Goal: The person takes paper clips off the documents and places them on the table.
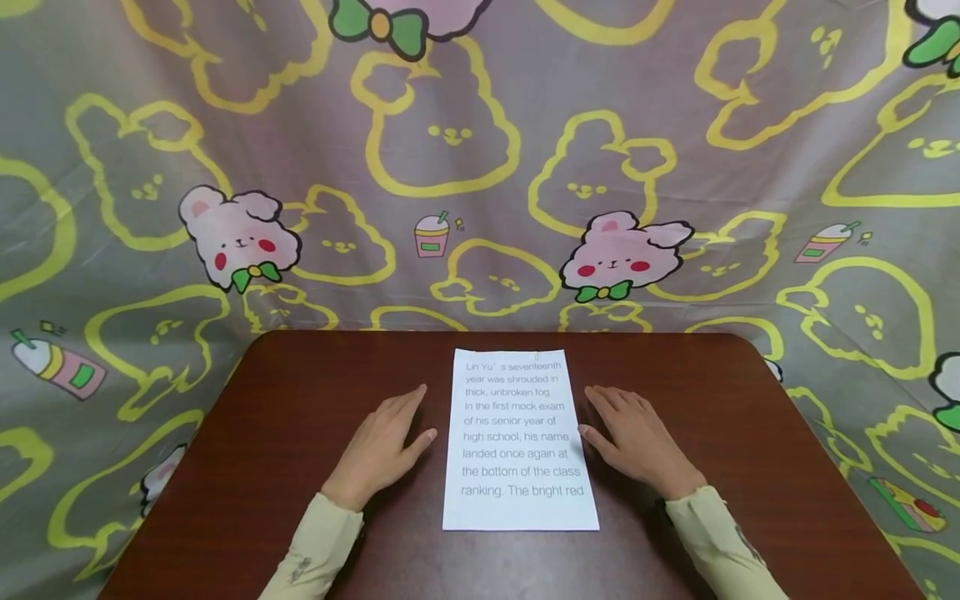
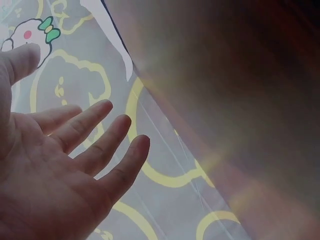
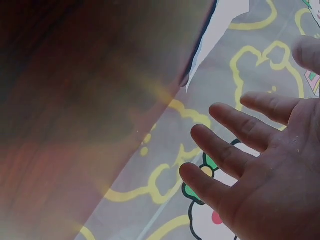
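White sheet [image 1: 517, 442] | "Lin Yu's seventeenth year" | between left hand [image 1: 381, 446], right hand [image 1: 637, 437]

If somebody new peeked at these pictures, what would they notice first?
Probably the white printed sheet lying on the dark brown table, between the left hand and the right hand. Next might come the patterned cloth behind the table, with its yellow outlines and pinkish bunny faces wearing green bows.

1. A curtained-off indoor nook is seen; whether home or studio cannot be told.
2. A reddish-brown surface [image 1: 517, 562] is bordered behind and on both sides by rabbit-printed curtain fabric [image 1: 517, 200].
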The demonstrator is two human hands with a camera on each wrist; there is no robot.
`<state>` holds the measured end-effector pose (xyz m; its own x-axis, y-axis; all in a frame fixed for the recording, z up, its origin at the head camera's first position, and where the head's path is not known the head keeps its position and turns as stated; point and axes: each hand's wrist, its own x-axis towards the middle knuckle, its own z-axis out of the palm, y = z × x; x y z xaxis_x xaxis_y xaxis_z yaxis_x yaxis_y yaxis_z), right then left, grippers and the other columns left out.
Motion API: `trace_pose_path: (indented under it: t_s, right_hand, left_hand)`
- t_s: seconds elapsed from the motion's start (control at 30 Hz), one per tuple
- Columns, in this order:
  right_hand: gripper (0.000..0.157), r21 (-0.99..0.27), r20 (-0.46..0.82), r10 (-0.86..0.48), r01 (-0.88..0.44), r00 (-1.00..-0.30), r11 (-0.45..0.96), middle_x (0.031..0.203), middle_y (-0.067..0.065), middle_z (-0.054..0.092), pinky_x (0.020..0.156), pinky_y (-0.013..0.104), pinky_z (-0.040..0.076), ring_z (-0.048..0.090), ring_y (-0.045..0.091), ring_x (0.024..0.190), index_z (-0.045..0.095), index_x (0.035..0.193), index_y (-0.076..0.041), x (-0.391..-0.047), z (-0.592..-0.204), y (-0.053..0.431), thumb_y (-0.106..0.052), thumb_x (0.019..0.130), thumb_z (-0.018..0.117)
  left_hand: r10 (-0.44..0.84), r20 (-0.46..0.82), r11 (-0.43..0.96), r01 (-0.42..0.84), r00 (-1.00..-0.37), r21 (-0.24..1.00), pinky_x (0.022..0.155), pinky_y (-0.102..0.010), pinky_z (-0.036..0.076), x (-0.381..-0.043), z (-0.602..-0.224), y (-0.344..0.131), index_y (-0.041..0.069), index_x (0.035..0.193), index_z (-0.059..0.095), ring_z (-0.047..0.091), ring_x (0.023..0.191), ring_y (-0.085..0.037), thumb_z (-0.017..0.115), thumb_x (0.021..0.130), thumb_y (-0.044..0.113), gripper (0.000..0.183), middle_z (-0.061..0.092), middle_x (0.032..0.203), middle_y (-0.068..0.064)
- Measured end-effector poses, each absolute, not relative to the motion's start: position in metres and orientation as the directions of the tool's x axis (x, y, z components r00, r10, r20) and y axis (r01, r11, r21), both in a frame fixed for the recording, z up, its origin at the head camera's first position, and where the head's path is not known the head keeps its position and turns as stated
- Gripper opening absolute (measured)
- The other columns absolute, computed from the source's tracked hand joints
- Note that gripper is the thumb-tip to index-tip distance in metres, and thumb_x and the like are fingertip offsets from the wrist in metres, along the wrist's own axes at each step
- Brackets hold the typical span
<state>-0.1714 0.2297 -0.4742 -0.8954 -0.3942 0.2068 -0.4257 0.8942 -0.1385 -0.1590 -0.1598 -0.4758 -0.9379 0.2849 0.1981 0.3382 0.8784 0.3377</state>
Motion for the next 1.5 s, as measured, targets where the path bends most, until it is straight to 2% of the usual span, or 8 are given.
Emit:
trace_pose_path:
  t_s: [0.37,0.67,1.13,1.5]
  right_hand:
    - [0.066,-0.139,0.192,-0.386,-0.414,-0.903,0.9,0.138,0.017,0.056,0.107,0.057,0.037,0.052,0.035,0.127,0.046,0.142,-0.004,-0.173,-0.477,0.224,-0.047,0.094,0.056]
    - [0.066,-0.154,0.158,-0.375,-0.398,-0.913,0.904,0.136,0.02,0.056,0.104,0.059,0.039,0.053,0.039,0.124,0.047,0.141,-0.003,-0.177,-0.479,0.217,-0.045,0.092,0.061]
    - [0.066,-0.173,0.099,-0.332,-0.345,-0.938,0.923,0.134,0.022,0.056,0.098,0.06,0.043,0.054,0.041,0.121,0.05,0.138,0.001,-0.179,-0.482,0.21,-0.043,0.091,0.063]
    - [0.064,-0.159,0.069,-0.316,-0.323,-0.946,0.933,0.128,0.023,0.059,0.093,0.057,0.047,0.057,0.041,0.114,0.054,0.133,0.004,-0.181,-0.481,0.205,-0.042,0.089,0.065]
  left_hand:
    - [0.259,0.163,0.887,0.301,-0.952,0.349,0.106,-0.047,0.045,-0.159,-0.475,-0.148,0.011,0.147,0.042,0.05,0.132,-0.028,0.06,0.093,0.044,0.066,0.052,0.145,-0.01]
    - [0.232,0.15,0.897,0.272,-0.961,0.349,0.101,-0.045,0.049,-0.16,-0.474,-0.142,0.004,0.137,0.053,0.056,0.123,-0.029,0.063,0.092,0.042,0.06,0.058,0.135,-0.014]
    - [0.228,0.067,0.908,0.237,-0.971,0.346,0.095,-0.045,0.052,-0.162,-0.475,-0.138,0.002,0.124,0.064,0.06,0.114,-0.029,0.063,0.09,0.045,0.054,0.063,0.123,-0.013]
    - [0.216,-0.009,0.903,0.196,-0.976,0.381,0.097,-0.046,0.051,-0.163,-0.476,-0.133,0.003,0.126,0.062,0.06,0.116,-0.03,0.065,0.088,0.048,0.059,0.062,0.126,-0.014]
